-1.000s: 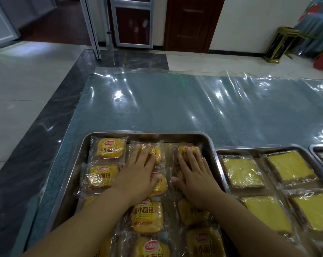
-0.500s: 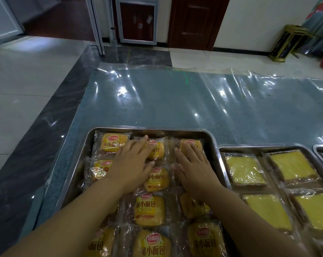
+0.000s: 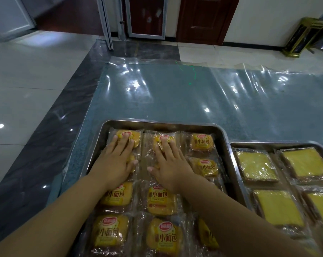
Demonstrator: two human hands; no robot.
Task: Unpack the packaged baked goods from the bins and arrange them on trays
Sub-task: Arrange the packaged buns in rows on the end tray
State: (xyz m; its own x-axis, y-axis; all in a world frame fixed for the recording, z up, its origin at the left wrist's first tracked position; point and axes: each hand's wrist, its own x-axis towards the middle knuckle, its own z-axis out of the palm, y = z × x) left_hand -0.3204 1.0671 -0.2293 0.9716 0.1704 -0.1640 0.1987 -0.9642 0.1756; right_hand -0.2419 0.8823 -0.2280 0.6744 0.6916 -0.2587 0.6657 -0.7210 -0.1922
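Steel tray (image 3: 158, 122) nearly full: left hand (image 3: 114, 165) and right hand (image 3: 172, 168), flat (grasping nothing), now press bread packets (image 3: 136, 136) one column further left, probably evening the rows.

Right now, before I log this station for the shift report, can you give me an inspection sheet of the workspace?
Surface: table under clear, wrinkled film.
Job's things: left tray holds rows of wrapped buns; right tray holds wrapped cake slices; no bins in view.
Clutter: nothing seen.
Grippers: left hand and right hand lie flat, fingers straight, on buns in the far rows.
Cables: nothing seen.
Surroundings: tiled floor, doors, gold stand.
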